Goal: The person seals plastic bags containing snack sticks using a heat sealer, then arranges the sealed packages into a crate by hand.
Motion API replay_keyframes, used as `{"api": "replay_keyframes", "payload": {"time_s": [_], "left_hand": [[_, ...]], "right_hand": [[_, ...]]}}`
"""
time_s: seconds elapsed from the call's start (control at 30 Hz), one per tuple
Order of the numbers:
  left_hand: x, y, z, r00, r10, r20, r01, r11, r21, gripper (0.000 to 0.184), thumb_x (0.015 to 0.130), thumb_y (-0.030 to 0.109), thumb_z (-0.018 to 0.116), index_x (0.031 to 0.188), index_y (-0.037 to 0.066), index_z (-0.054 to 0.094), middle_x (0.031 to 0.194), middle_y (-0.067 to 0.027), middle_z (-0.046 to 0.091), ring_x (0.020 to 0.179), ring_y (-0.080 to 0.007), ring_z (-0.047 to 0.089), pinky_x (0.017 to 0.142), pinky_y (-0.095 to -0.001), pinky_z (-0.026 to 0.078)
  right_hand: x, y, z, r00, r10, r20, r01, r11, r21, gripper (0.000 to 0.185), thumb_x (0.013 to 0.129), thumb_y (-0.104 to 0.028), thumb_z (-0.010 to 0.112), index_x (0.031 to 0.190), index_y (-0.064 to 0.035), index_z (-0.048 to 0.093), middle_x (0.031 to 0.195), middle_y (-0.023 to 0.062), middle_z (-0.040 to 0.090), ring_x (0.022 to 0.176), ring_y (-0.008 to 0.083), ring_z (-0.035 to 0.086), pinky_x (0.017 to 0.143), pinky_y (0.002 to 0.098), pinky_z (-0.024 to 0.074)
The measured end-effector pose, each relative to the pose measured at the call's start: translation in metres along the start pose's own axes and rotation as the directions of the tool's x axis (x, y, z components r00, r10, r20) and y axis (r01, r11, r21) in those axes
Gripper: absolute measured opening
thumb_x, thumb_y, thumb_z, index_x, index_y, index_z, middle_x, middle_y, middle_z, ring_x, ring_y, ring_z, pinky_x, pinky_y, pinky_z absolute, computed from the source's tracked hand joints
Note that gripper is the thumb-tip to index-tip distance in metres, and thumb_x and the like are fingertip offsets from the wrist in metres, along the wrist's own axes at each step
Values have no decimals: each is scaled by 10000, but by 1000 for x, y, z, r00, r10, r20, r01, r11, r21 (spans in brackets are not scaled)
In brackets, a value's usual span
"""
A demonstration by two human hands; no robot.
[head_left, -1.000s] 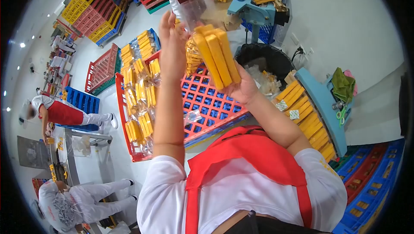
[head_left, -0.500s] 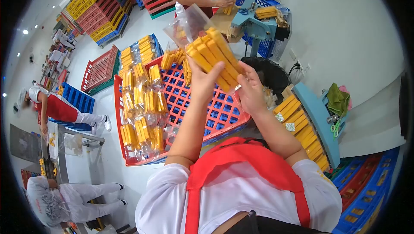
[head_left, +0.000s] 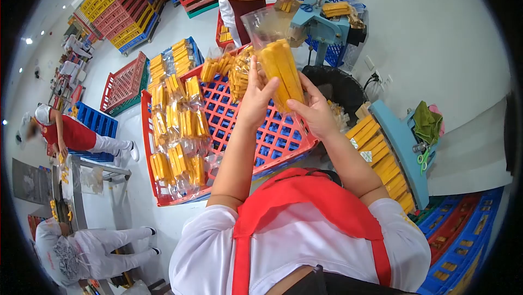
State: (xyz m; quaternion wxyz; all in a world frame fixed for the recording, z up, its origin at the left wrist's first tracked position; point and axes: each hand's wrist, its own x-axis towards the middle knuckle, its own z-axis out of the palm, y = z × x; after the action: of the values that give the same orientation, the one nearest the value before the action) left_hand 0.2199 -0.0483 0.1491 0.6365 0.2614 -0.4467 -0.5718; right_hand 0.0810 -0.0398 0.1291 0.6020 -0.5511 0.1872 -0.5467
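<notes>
A clear plastic bag of long yellow sticks (head_left: 282, 72) is held between my two hands above the red crate (head_left: 278, 138). My left hand (head_left: 256, 99) presses its left side, with the thumb across the front. On the lower right side, my right hand (head_left: 316, 111) grips the bag near its bottom. The bag's empty upper part points up and away from me. Packed yellow bags (head_left: 182, 123) lie in rows on the crate's left side. Just behind my left hand is a bag of smaller yellow pieces (head_left: 238, 77).
A blue sealing machine (head_left: 321, 25) stands at the upper right, beside a co-worker (head_left: 248, 1). A black bin (head_left: 340, 85) is right of the crate. Yellow sticks (head_left: 381, 159) lie by a light-blue frame (head_left: 406, 153). Other people work at left; stacked crates (head_left: 121, 12) stand behind.
My left hand has come down from the bag's open end to its side. The bag has turned more upright, and the view has shifted slightly.
</notes>
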Motion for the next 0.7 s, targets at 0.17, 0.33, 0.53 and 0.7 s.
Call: {"api": "replay_keyframes", "payload": {"time_s": [0.17, 0.33, 0.53, 0.7], "left_hand": [[1, 0, -4, 996, 86, 4, -86, 992, -95, 880, 707, 23, 614, 1350, 75, 15, 1262, -117, 342, 1135, -205, 389, 926, -335, 344], [-14, 9, 5, 947, 197, 255, -206, 979, 8, 1002, 632, 14, 679, 1350, 95, -15, 1272, -122, 330, 1153, -210, 378, 929, -344, 344], [-32, 15, 17, 923, 119, 365, -201, 960, 194, 1125, 556, 9, 758, 1349, 90, -34, 1262, -127, 357, 1129, -242, 418, 912, -365, 383], [-20, 13, 6, 948, 109, 298, -140, 986, 85, 1013, 649, 66, 691, 1353, 114, -36, 1303, -107, 299, 1173, -227, 360, 962, -354, 309]], "right_hand": [[-4, 10, -7, 981, 165, -100, -129, 946, 298, 463, 875, -189, 447, 1272, -5, 295, 1248, 100, 395, 1111, 168, 431, 915, 310, 371], [-3, 1, -13, 937, 330, 117, -333, 737, 589, 443, 911, -319, 323, 1263, -50, 323, 1206, 83, 446, 1076, 191, 474, 866, 344, 423], [1, 5, -22, 968, 189, 165, -250, 774, 582, 441, 902, -311, 360, 1250, -42, 332, 1225, 74, 428, 1120, 174, 434, 929, 336, 364], [-4, 6, -34, 960, 182, 215, -271, 803, 531, 497, 866, -291, 453, 1267, -32, 315, 1244, 77, 414, 1121, 179, 436, 929, 328, 359]]}}
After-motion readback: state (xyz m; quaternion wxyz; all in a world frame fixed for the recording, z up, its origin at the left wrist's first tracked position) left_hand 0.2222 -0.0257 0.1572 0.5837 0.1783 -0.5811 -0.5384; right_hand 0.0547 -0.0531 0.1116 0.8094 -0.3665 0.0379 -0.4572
